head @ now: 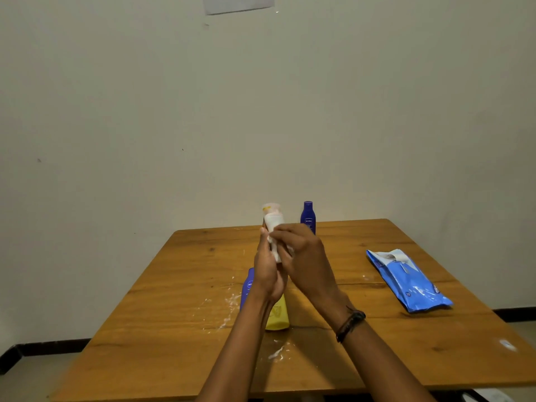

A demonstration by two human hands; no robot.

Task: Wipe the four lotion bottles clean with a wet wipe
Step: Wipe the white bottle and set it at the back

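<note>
Both forearms reach forward and converge. The left hand (268,275) grips the pale bottle (270,210) from below. The right hand (307,258), just right of that grip, curls over it and pinches the wet wipe (274,223) against the bottle.

Pale bottle (271,208), wet wipe (274,224) blurred, lower parts hidden behind right hand (301,256). Near blue bottle (248,285), yellow bottle (280,317) partly behind left forearm (249,329). Wall paper (237,2) cut at top.
</note>
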